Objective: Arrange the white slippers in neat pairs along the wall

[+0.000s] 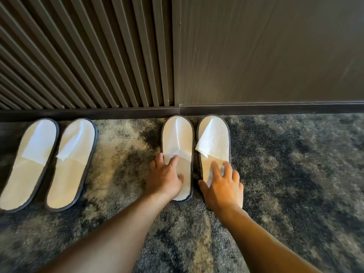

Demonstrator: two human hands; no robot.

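Two pairs of flat white slippers with grey rims lie on the carpet, toes against the skirting board. The middle pair is side by side: its left slipper (177, 134) lies under my left hand (164, 177), whose fingers rest spread on the insole. My right hand (223, 186) presses flat on the heel half of the right slipper (214, 138), fingers apart. That slipper's toe flap is folded askew. The other pair, one slipper (29, 164) and its mate (71, 164), lies at the far left, slightly slanted.
A dark slatted wall panel (88, 56) stands behind the left pair, a smooth dark panel (266, 52) behind the rest. A dark skirting board (275, 109) runs along the floor. Mottled grey-beige carpet (295, 174) stretches to the right and toward me.
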